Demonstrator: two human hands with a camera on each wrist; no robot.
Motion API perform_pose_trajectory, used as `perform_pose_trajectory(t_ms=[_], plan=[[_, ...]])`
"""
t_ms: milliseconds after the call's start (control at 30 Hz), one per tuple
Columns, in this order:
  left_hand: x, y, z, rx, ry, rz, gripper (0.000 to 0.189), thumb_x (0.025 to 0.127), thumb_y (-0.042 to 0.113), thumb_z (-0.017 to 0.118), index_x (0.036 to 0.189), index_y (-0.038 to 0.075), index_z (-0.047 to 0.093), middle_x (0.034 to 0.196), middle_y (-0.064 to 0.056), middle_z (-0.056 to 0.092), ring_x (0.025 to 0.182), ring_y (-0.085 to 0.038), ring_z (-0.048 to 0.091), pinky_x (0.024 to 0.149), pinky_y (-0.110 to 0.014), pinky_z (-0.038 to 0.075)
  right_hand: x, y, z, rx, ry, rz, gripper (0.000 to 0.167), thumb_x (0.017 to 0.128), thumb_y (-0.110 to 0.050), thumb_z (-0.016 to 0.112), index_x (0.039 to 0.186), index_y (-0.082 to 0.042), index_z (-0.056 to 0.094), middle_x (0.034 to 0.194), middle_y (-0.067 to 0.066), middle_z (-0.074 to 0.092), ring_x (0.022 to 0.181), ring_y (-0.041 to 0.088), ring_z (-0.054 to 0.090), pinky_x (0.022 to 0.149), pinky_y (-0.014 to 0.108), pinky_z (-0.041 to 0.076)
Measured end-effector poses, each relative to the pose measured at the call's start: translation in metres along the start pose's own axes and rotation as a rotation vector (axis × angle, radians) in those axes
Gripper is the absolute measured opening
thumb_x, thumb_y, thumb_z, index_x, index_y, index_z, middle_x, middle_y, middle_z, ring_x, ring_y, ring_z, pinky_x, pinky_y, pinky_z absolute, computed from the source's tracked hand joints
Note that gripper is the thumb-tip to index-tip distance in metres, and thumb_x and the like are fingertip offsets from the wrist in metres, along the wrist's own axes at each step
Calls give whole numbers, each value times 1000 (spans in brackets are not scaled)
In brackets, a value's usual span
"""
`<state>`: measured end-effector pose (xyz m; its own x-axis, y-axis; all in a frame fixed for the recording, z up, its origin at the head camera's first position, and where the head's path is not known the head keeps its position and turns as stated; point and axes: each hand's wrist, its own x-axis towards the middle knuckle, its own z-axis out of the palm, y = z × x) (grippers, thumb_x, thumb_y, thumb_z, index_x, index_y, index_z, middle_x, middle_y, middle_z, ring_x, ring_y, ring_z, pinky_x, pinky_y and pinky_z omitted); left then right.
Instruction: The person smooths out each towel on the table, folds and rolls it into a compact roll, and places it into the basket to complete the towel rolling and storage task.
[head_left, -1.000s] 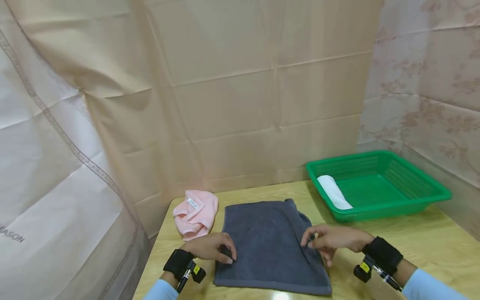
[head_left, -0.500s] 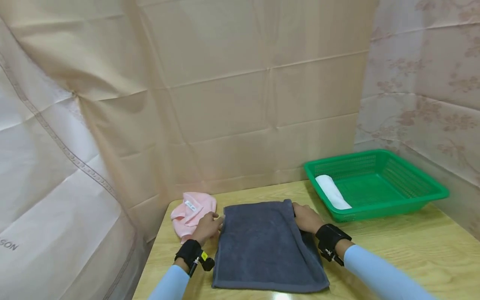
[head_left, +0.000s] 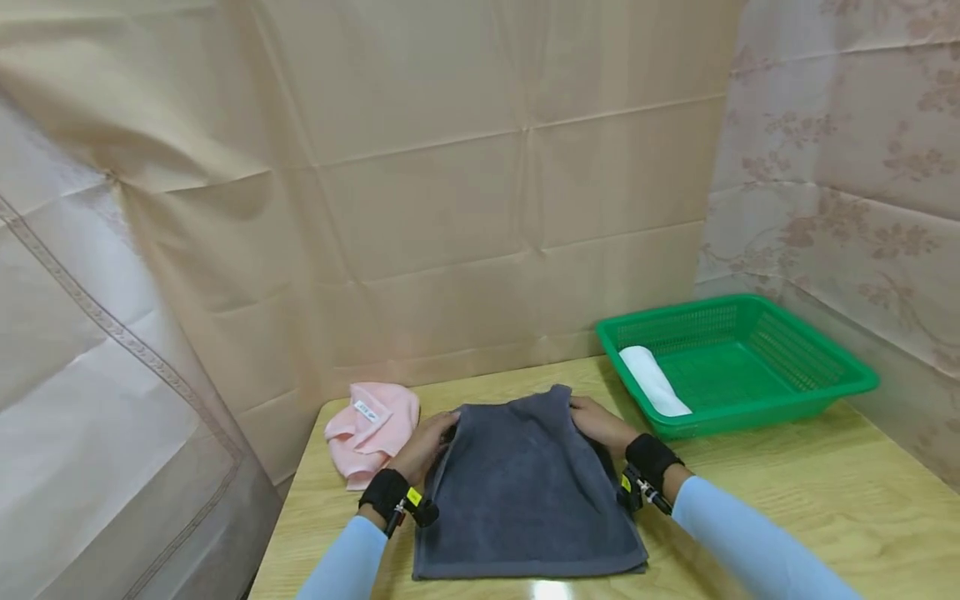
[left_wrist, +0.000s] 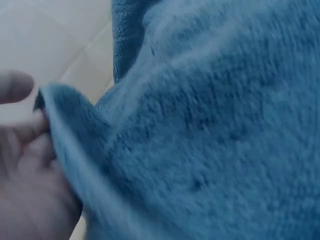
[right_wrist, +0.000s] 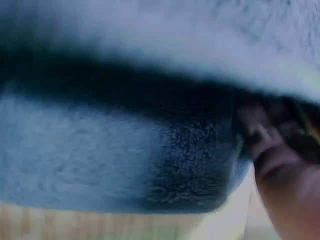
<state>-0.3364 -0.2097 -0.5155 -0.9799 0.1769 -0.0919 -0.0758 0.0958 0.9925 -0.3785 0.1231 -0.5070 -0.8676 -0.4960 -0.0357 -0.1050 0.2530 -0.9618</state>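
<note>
A dark grey towel [head_left: 525, 492] lies folded at the front of the table, its far edge raised between my two hands. My left hand [head_left: 422, 447] grips the far left corner; in the left wrist view the towel's edge [left_wrist: 75, 145] bends up beside the fingers of that hand [left_wrist: 30, 175]. At the far right corner my right hand [head_left: 600, 423] holds the towel. From the right wrist, the fingers of the right hand [right_wrist: 270, 135] reach under the lifted upper layer, partly hidden in its shadow, with a lower layer [right_wrist: 100, 155] below.
A crumpled pink cloth [head_left: 378, 425] with a white label lies just left of my left hand. Back right on the wooden table [head_left: 810, 492] stands a green basket [head_left: 750, 417], a rolled white cloth [head_left: 652, 383] inside along its left wall. A beige curtain [head_left: 420, 208] hangs behind.
Both hands have moved from the towel's sides to its far corners and taken hold. The far edge has lifted off the lower layer. The head view has shifted slightly right.
</note>
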Motion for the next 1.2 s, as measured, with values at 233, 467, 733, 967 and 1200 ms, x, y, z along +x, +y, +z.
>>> perform_pose_trajectory(t_ms=[233,467,733,967,1200], plan=[[-3,6,1,-57,-201,-10,64,110,56,32,159,15,28,161,-15,33,147,-35,32,114,-52,32,-1,9,8,-186,4,-96,68,106,-28,58,162,-5,27,159,24,37,145,43,36,114,56,34],[-9,7,-1,499,-198,67,58,108,57,38,162,44,21,169,3,21,155,-31,20,119,-57,23,2,2,5,-207,-75,-52,96,105,-41,58,164,-16,-14,169,23,5,146,48,31,115,60,30],[-24,-11,-9,546,56,50,88,97,58,64,160,5,34,157,-25,40,140,-45,44,106,-59,43,-6,13,7,-159,83,90,49,110,-30,46,147,1,50,137,23,59,120,38,60,96,50,50],[-36,-11,-29,561,-51,36,66,104,58,49,149,9,53,145,-15,56,132,-37,53,105,-54,43,-8,5,-4,-98,-81,96,51,106,-51,51,113,-2,61,94,9,57,83,23,56,75,37,45],[-43,3,-43,585,-89,-33,62,110,53,33,139,7,63,154,-14,48,146,-37,37,116,-53,31,-18,0,-3,-366,128,-7,51,106,-39,57,133,4,53,113,20,63,98,33,62,80,46,50]])
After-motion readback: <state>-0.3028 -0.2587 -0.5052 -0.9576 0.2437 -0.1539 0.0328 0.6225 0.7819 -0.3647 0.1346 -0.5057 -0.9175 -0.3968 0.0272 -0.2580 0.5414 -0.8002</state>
